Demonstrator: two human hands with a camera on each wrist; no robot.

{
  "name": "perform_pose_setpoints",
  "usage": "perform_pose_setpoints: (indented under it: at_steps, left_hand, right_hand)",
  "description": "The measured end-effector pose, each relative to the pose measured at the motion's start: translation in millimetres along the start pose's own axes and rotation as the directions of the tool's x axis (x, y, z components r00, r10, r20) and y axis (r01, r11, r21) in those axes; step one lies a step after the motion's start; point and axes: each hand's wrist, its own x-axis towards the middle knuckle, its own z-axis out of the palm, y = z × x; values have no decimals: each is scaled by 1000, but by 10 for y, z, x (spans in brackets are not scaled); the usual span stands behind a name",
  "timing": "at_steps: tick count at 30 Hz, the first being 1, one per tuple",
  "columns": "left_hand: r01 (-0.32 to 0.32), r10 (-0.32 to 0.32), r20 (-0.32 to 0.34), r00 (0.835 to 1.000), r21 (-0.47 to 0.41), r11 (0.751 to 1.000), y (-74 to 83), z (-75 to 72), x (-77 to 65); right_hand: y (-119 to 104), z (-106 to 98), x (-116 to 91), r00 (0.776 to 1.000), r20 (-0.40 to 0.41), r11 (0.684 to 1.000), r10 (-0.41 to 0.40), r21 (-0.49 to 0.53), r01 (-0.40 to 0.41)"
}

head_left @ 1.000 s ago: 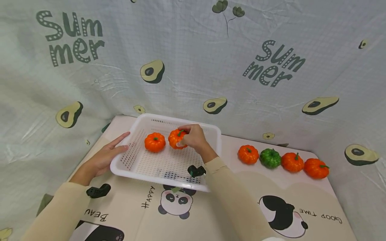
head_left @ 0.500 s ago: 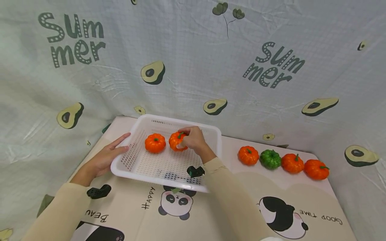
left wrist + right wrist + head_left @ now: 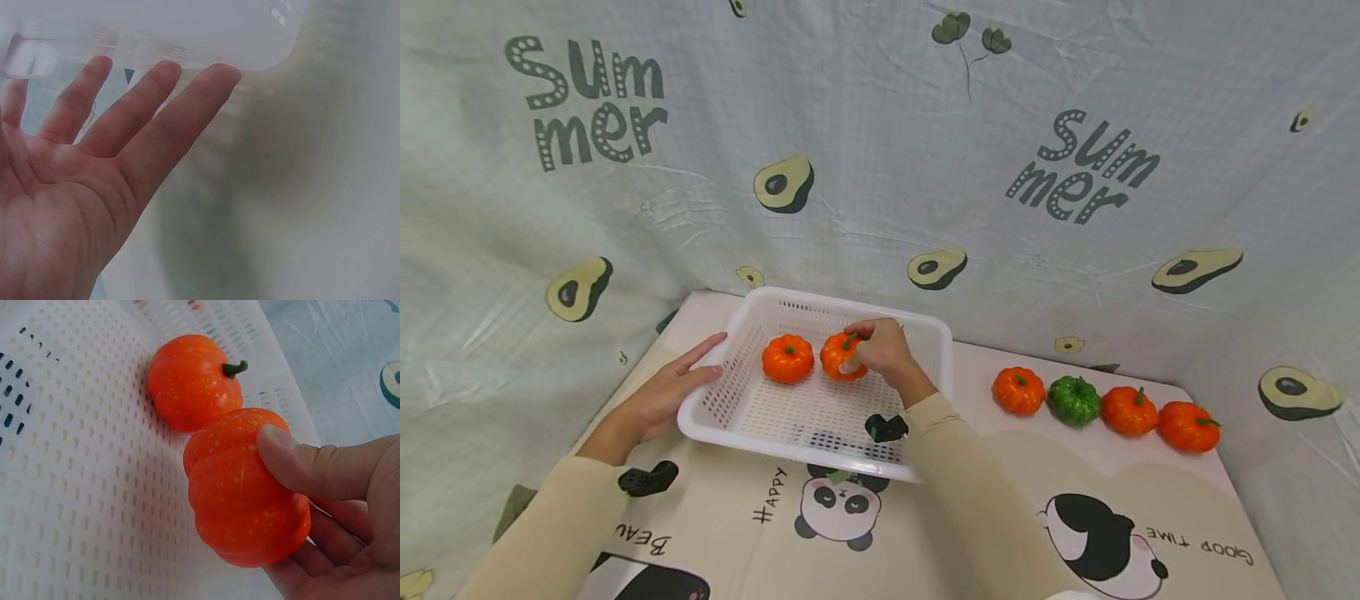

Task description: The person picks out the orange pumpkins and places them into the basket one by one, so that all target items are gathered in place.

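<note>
Inside the white plastic basket (image 3: 760,437), my right hand (image 3: 886,350) holds an orange toy pumpkin (image 3: 244,494) between thumb and fingers. Its green stem shows in the head view. Just left of it a second orange pumpkin (image 3: 787,359) sits on the basket floor, also seen behind the held one in the right wrist view. My left hand (image 3: 667,393) is at the basket's left side. Its fingers (image 3: 165,125) are spread and nearly straight, fingertips right at the basket's wall in the left wrist view.
To the right of the basket stand an orange pumpkin (image 3: 1018,391), a green pumpkin (image 3: 1074,401) and two more orange pumpkins in a row. A printed cloth (image 3: 865,150) hangs behind the table (image 3: 970,525). Black wrist devices sit by both sleeves.
The view has tilted slightly, so everything appears a little lower. Both hands keep their places, and the right still holds the pumpkin in the basket.
</note>
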Motion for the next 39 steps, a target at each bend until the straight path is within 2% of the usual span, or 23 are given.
perform_pose_setpoints:
  at_steps: [14, 32, 39]
  left_hand:
    - [-2, 2, 7, 1000, -5, 1000, -14, -11, 19]
    - [4, -4, 6, 1000, 0, 1000, -3, -9, 9]
    - [9, -9, 8, 1000, 2, 1000, -9, -19, 5]
  right_hand:
    - [30, 20, 34, 1000, -7, 1000, 17, -24, -17]
    - [71, 40, 55, 999, 33, 999, 22, -39, -21]
    - [82, 57, 80, 998, 48, 998, 48, -52, -45]
